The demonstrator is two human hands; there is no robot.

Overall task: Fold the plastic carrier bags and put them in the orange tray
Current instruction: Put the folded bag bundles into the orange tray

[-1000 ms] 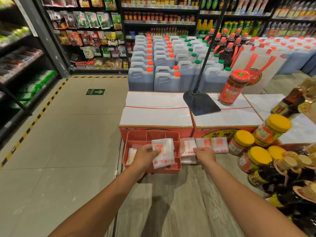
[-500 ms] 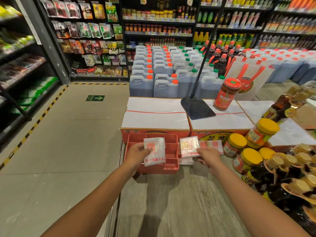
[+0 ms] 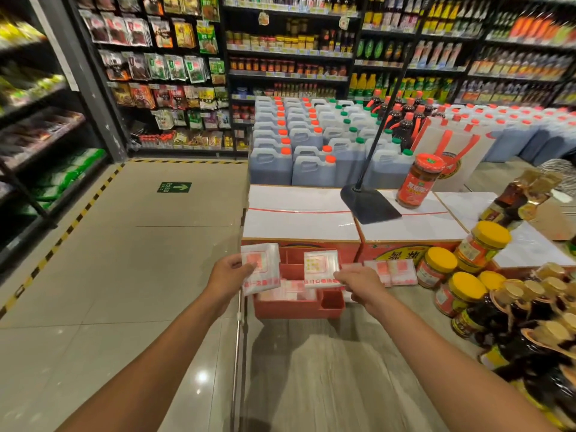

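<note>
The left hand grips a folded bag; the right hand pinches a second bag, both over the orange tray. Inside it, other bags lie half hidden, their print blurred. The tray sits at the table's left edge, with open floor beyond.

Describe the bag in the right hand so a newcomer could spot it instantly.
Find the orange tray at the table's left edge, just before the white-topped cartons. Over its right half the right hand pinches a folded plastic bag. Its printed square looks yellowish, whereas the other bag, gripped by the left hand, shows a pinkish-red one.
</note>
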